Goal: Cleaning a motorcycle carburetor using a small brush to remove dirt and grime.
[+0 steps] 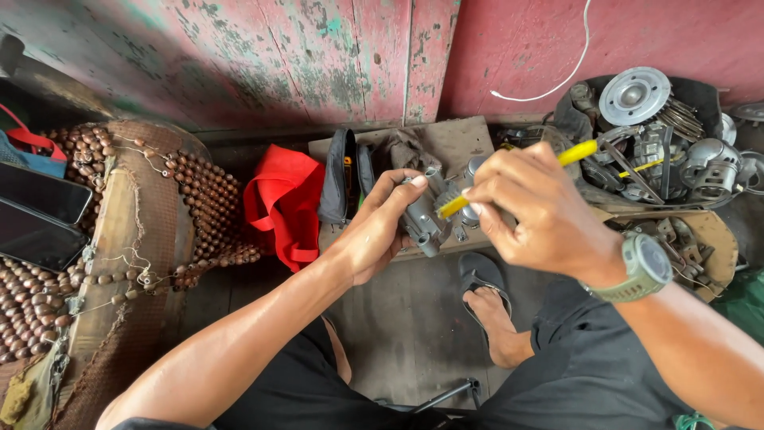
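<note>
Sitting low with my knees apart, I have a bare strip of dark floor between my legs as the only open room; the peeling red wall shuts off the far side.

At my left edge a seat cover of wooden beads crowds in, with two dark phones lying on it. Just past it a red cloth bag slumps on the floor, and beside that a black pouch leans on the low board worktop.

My left hand is raised over that board, its fingers curled and clamped on a grey metal engine part, thumb on top. Touching the part from the right is the bristle end of a yellow brush, pinched tight between the thumb and fingers of my right hand, handle angling up to the right. A green wristwatch sits on that wrist. Below, my foot rests on a dark sandal.

At my right edge a dark tub is heaped with metal parts: a round silver disc, springs, small housings. It leaves little room there. A white cord hangs down the wall above it.
</note>
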